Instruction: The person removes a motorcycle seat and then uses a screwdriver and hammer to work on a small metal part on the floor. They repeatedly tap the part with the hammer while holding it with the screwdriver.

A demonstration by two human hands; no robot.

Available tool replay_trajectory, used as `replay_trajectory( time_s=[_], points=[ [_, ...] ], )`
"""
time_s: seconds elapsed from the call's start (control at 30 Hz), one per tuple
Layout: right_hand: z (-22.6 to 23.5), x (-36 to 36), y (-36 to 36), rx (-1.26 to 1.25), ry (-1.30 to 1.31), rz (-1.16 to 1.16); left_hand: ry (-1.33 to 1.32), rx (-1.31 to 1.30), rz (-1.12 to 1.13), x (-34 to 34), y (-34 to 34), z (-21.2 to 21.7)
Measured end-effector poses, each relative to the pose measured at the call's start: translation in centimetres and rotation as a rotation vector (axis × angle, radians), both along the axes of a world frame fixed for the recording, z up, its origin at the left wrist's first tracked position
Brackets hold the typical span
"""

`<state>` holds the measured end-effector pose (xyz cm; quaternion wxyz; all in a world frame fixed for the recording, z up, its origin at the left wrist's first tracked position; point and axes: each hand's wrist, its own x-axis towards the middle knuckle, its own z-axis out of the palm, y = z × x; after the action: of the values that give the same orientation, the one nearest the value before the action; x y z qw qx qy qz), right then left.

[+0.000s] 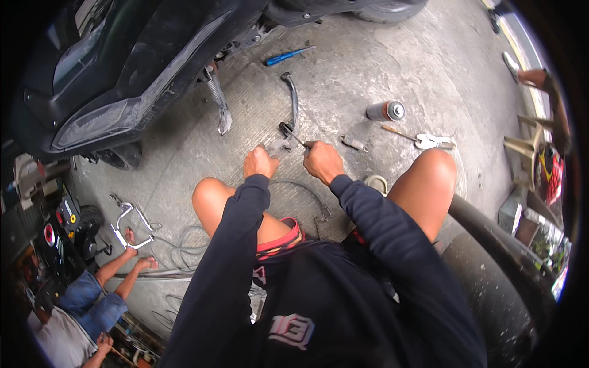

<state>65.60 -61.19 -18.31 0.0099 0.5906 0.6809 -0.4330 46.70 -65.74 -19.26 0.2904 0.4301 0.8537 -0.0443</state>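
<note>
Both my hands work close together over the concrete floor, between my bent knees. My right hand point(323, 161) is closed around a thin dark tool point(297, 139), whose kind I cannot make out. Its shaft points up and left at the dark lower end of a curved metal lever point(292, 98). My left hand point(261, 162) is closed, with its fingertips at a greyish piece point(281, 146) beside that end; whether this piece belongs to the lever is unclear. To the right of my right hand lies a small metal cylinder point(354, 143).
A black scooter point(141, 67) with its side stand point(218, 101) fills the upper left. Around lie a blue screwdriver point(285, 56), a spray can point(386, 111), a wooden-handled tool point(399, 132) and a hose point(307, 189). A co-worker point(92, 306) sits lower left by a silver bracket point(132, 222).
</note>
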Motion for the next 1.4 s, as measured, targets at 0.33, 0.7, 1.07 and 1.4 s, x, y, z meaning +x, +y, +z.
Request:
replay_trajectory(
  time_s=[0.33, 0.7, 1.07, 1.4],
  points=[
    [0.5, 1.1, -0.6, 0.101, -0.015, 0.132, 0.077, 0.089, -0.017, 0.5, -0.2, -0.8],
    [-1.3, -0.4, -0.3, 0.133, -0.021, 0.125, 0.036, 0.153, 0.015, 0.3, -1.4, -0.5],
    [-1.5, 1.2, 1.3, -0.183, 0.131, 0.054, 0.035, 0.096, 0.139, 1.0, -1.7, -0.6],
    [2.7, 0.6, 0.4, -0.024, -0.069, 0.228, 0.054, 0.054, 0.162, 1.5, -1.1, 0.4]
  ],
)
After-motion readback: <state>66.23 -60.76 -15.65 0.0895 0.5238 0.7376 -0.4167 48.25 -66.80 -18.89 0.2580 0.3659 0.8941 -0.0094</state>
